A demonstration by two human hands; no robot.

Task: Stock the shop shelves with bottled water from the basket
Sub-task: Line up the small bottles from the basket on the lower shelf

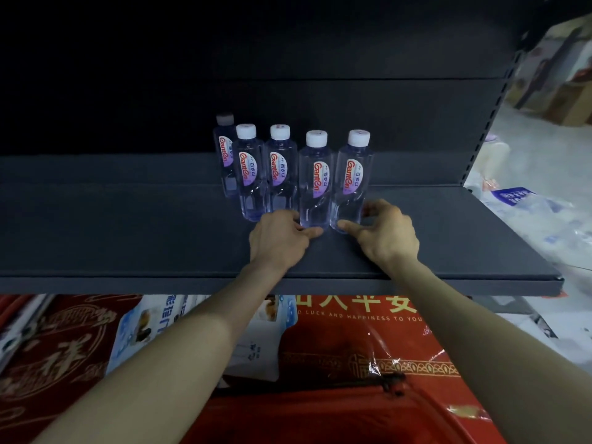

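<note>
I am at the placing step, I think: two bottles stand on the dark shelf (134, 248) with my hands at their bases. My left hand (278, 240) holds the foot of the left front bottle (314, 184), with the thumb in front and the fingers curled round its left side. My right hand (388, 233) holds the right front bottle (354, 177) in the mirrored way, thumb in front and fingers on its right side. Both bottles are upright and just beside each other, and they continue a slanting line of three other bottles (278, 168) that runs to the left and toward the back (the hindmost one is half in shadow). The labels face me. Much of the shelf is bare on both sides, so I judge the stocking is only at its beginning. Next I should loosen both grips without tipping anything, draw my hands away, and reach down for more water. The basket I cannot surely make out among the red packages (352, 347) under the shelf.
</note>
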